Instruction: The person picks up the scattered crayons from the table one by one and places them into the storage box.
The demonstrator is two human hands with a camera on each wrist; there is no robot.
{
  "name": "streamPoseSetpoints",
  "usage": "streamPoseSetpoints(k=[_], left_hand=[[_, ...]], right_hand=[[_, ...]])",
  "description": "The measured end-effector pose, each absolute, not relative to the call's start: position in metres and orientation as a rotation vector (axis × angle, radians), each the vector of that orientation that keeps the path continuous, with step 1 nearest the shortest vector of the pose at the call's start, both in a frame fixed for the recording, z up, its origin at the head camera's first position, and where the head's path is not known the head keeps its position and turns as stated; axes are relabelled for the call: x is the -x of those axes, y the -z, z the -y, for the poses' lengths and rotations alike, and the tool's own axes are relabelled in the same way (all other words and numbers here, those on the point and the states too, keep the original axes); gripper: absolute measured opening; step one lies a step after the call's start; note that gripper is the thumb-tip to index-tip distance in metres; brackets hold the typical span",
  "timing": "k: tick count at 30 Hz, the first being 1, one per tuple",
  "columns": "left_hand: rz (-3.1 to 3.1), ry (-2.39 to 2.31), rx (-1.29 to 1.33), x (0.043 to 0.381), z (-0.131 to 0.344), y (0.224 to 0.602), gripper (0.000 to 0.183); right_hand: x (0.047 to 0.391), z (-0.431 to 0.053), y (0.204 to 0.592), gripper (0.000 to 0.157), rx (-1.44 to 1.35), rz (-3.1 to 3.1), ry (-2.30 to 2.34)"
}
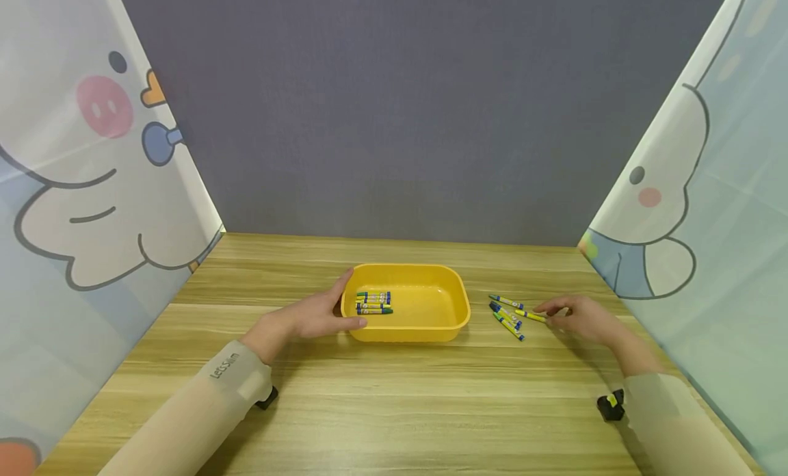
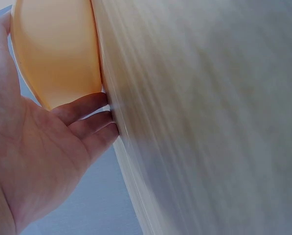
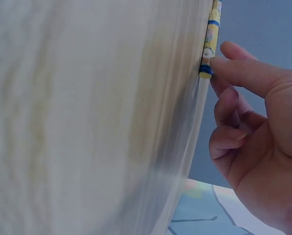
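Observation:
The left hand (image 1: 317,314) holds the left end of a yellow plastic basket (image 1: 431,335), its thumb along the near side and other fingers around the far left corner. In the left wrist view, fingertips reach down to the table beside the basket wall (image 2: 57,54). Several crayons (image 1: 374,303) lie side by side in the basket's left part. To its right, the right hand (image 1: 581,316) pinches the end of a yellow crayon (image 1: 529,315) with thumb and index finger. That crayon (image 3: 212,36) lies along the tabletop in the right wrist view; the other fingers are curled.
Several loose crayons, among them a green one (image 1: 508,327) and a dark blue one (image 1: 503,313), lie between the basket and the right hand. A grey panel (image 1: 400,113) rises behind the wooden table (image 1: 394,407). Cartoon-printed sheets (image 1: 92,154) flank both sides.

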State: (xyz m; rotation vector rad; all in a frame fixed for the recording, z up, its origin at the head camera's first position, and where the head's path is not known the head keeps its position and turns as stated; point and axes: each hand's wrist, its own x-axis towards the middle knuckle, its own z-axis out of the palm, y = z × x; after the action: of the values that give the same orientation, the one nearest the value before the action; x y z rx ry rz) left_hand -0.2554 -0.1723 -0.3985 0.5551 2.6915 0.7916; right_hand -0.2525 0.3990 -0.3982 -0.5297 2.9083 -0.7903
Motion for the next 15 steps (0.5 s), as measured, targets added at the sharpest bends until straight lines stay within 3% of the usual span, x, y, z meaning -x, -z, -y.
streamPoseSetpoints(k=[15], left_hand=[[-2.687,-0.797,-0.595,0.2557,0.172,0.3982,0.127]], right_hand=[[0.2523,-0.3925,0.3947,0.029,0.536,-2.942,0.738]])
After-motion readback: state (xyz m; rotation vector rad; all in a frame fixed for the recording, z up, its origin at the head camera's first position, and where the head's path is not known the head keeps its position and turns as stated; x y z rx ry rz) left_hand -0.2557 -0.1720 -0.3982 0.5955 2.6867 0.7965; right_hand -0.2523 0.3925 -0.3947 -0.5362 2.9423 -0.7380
